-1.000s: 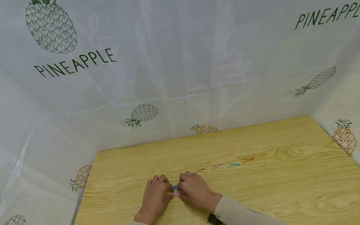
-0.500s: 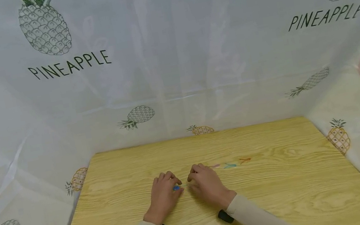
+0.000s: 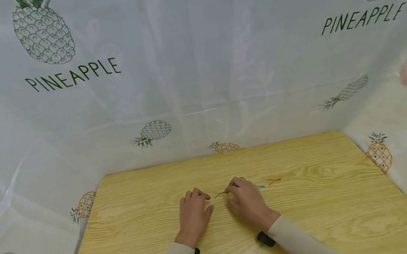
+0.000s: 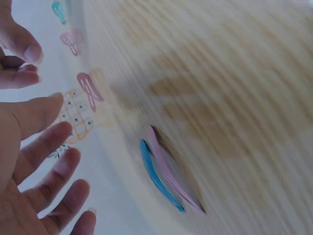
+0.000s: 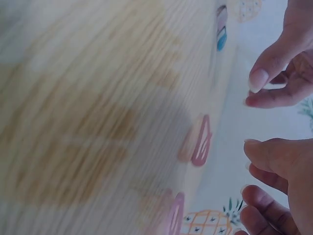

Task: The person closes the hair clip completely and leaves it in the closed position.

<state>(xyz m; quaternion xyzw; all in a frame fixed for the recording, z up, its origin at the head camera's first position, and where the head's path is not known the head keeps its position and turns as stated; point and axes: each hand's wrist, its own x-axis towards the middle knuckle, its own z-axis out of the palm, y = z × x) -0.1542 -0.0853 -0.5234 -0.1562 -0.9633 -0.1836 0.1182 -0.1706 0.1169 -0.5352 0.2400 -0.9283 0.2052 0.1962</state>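
Observation:
My left hand [image 3: 195, 214] is over the table with thumb and fingers spread, holding nothing. Opposite it, my right hand [image 3: 246, 199] has relaxed, bent fingers and grips nothing visible. Between the hands in the head view lies a thin dark clip [image 3: 219, 194]; it shows as a dark pink hair clip [image 4: 90, 91] in the left wrist view, apart from both hands. A blue clip [image 4: 159, 176] and a pink clip [image 4: 173, 181] lie side by side on the wood there; the head view does not show them.
Right of my right hand lie a teal clip [image 3: 261, 187] and an orange clip [image 3: 274, 180] on the wooden table [image 3: 325, 214]. A pink clip [image 4: 72, 43] is visible in the left wrist view. White sheeting [image 3: 195, 78] with printed pineapples surrounds the table.
The hands have parted from over the blue and pink clips and moved toward the table's far side. The blue clip has gone out of sight in the head view, which has shifted slightly.

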